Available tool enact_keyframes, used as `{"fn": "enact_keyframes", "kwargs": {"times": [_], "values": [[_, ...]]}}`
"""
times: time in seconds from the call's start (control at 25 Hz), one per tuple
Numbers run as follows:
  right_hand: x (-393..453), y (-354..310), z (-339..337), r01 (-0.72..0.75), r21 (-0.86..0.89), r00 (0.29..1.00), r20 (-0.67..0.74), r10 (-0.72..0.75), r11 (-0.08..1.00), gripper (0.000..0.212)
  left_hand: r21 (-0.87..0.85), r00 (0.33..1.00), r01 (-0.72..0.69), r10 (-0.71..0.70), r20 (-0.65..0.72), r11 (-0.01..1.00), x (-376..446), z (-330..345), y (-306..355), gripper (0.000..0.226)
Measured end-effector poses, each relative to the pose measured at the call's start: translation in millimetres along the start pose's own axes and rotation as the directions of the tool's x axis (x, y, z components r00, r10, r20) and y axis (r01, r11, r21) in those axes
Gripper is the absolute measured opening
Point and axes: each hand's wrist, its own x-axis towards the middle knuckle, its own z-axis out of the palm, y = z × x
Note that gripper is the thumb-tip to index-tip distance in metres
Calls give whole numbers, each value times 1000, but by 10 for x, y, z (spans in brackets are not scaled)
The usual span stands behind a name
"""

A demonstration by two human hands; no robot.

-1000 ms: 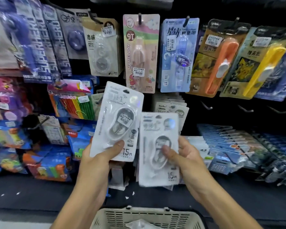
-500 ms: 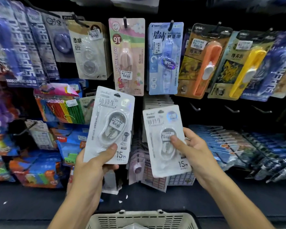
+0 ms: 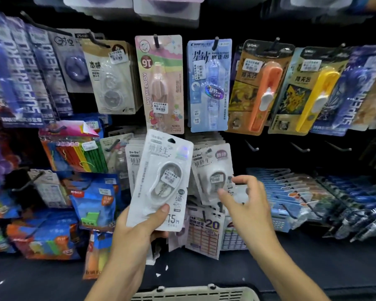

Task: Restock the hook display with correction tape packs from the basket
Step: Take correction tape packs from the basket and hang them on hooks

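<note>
My left hand [image 3: 137,233] grips a white correction tape pack [image 3: 161,181] by its bottom edge and holds it upright in front of the display. A second white pack [image 3: 213,168] of the same kind hangs at the front of a row on a hook just right of it. In front of that pack's lower right corner is my right hand [image 3: 245,205], with its fingers loosely spread and nothing held. The basket [image 3: 193,293] shows only its pale rim at the bottom edge.
Other stationery packs hang in rows above and to both sides. Three bare hooks [image 3: 253,147] stick out right of the white packs. Blue packs [image 3: 278,192] lie stacked below them. A dark shelf [image 3: 313,263] runs under the display.
My right hand lifted its white pack up to the hook, and its fingers have come off the pack. The left hand has held its pack all along.
</note>
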Motion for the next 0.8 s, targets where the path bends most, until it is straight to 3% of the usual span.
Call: {"fn": "enact_keyframes", "kwargs": {"times": [0.12, 0.16, 0.24, 0.32, 0.4, 0.44, 0.52, 0.6, 0.68, 0.8], "values": [[-143, -134, 112, -35, 369, 942, 322, -92, 929, 50, 107, 992, -15, 2, 123, 994, -49, 128, -75, 32], [-147, -151, 149, -60, 444, 936, 336, -104, 894, 47, 153, 982, -33, 4, 186, 988, -71, 171, -62, 29], [-97, -172, 147, -78, 494, 970, 238, -48, 866, 40, 318, 943, -158, 48, 328, 935, -24, 193, 9, 35], [-1, -133, 50, -101, 467, 988, 148, 35, 879, 38, 593, 907, -372, 145, 395, 714, 174, 119, 121, 47], [60, -20, -32, -118, 400, 991, 111, 80, 909, 40, 793, 859, -508, 262, 440, 335, 406, -38, 251, 51], [68, 45, -50, -105, 348, 993, 92, 78, 932, 42, 828, 830, -535, 289, 477, 170, 495, -124, 262, 53], [77, 152, -51, -49, 203, 998, 44, 41, 978, 47, 852, 818, -523, 262, 512, -35, 587, -261, 180, 59], [89, 218, -45, 25, 92, 999, 17, -27, 995, 49, 862, 832, -496, 229, 506, -104, 595, -298, 50, 66], [89, 238, -25, 92, 54, 995, 20, -93, 994, 50, 862, 829, -496, 241, 505, -102, 608, -273, -7, 67], [69, 232, 32, 96, 169, 993, 57, -106, 981, 47, 863, 829, -492, 239, 505, -113, 635, -230, 12, 70]]}}
